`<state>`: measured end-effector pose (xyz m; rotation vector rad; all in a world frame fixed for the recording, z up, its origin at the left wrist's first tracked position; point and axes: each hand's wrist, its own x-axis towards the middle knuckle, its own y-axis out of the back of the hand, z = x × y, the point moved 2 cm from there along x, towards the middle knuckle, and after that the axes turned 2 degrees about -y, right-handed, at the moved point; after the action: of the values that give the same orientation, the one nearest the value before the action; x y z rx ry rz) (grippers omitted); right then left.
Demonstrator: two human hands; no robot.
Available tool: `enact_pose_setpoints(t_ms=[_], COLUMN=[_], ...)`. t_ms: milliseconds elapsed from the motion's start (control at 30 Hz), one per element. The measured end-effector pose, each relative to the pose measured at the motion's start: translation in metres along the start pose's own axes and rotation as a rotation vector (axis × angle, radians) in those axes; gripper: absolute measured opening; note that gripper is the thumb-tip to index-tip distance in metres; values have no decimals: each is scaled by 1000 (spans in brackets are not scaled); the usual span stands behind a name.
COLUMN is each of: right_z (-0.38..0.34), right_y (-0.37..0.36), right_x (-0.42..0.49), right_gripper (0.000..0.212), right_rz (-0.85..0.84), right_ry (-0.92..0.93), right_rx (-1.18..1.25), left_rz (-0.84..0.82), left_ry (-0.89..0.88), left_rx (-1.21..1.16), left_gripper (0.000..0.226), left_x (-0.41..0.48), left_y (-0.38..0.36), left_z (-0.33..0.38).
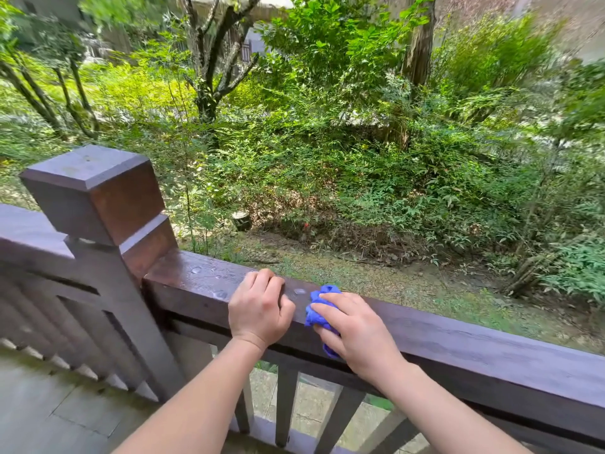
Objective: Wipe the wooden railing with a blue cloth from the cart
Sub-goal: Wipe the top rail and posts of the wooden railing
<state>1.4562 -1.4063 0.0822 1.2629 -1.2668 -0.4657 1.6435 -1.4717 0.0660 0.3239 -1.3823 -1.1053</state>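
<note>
My right hand [357, 335] presses a bunched blue cloth [319, 309] against the near face of the wooden railing [474, 348], fingers spread flat over it, the cloth poking out past my fingertips onto the top edge. Just beside the cloth, my left hand [258, 309] curls over the rail's top, holding nothing else. Beyond it stands the square post [98, 198].

Single head cam, wide-angle, looks forward-down, close over railing [458, 342] crossing lower frame; garden [360, 142] fills upper frame.
</note>
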Motion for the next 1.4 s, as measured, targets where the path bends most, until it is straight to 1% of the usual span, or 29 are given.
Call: enact_pose_setpoints(t_ms=[33,133,167,233,333,367,400,467,533,567,633,667,733,833,900,967,1033,1067,1133,1167,1200,1233,1333,1367,1400], right_z=[5,3,-5,-20,-18,-15,-12,-11,-23,-32,-40,-39,-33,-40,-59,-68,-64,-62,-65,-71,-79,-86,-85,-78,-74], right_y=[1,-4,-8,-11,-7,-5,-5,-10,-15,-18,-22,-21,-18,-24,-33,-41,-43,-44,-47,-48,-51,-54,-53,-51,-49], right_x=[7,42,51,55,29,23,23,40,58,62,58,53,54,77,83,81,84,89,101,104,104,99,85,89,96], right_gripper=[29,28,28,27,28,29,30,32,33,33,33,34,33,29,27,25,26,27,27,28,30,32,46,45,40], right_rz=[-4,-18,-29,-38,-36,-47,-60,-50,-45,-58,-93,-116,-161,-135,-109,-92,-88,-98,-92,-86,-87,-85,-117,-117,-111], right_ry=[-42,-286,-314,-259,-67,-34,-34,-127,-206,-192,-90,-32,13,-82,-107,-33,2,-14,-124,-169,-164,-109,141,189,192], right_rx=[-1,-13,-10,27,83,83,85,89,71,62,75,74,56,46,21,19,15,15,16,-13,-59,-82,-84,-103,-90], left_rz=[-5,-39,-59,-94,-97,-94,-93,-107,-122,-123,-107,-76,53,258,346,365,295,246,181,185,211,247,390,444,490], left_ry=[4,5,6,13,19,13,1,-9,20,30,18,-8,-83,-152,-124,-86,-4,54,145,153,138,113,77,78,76], left_rx=[-3,2,4,-8,-98,-137,-170,-225,-292,-325,-341,-307,-186,81,296,481,586,604,589,582,583,584,526,495,470], left_gripper=[22,21,22,26,30,31,33,37,42,43,42,40,32,25,29,36,45,49,52,51,48,46,40,37,34], left_x=[-1,0,0,1,0,-1,-2,0,0,0,3,5,14,35,50,68,84,91,102,104,106,106,107,107,108], left_y=[0,1,2,6,11,13,15,20,24,27,36,42,61,99,129,156,174,180,185,186,185,183,175,172,170], left_z=[0,0,1,2,0,-1,-2,-2,-1,-1,-3,-8,-24,-64,-94,-121,-144,-153,-169,-175,-180,-183,-189,-190,-190])
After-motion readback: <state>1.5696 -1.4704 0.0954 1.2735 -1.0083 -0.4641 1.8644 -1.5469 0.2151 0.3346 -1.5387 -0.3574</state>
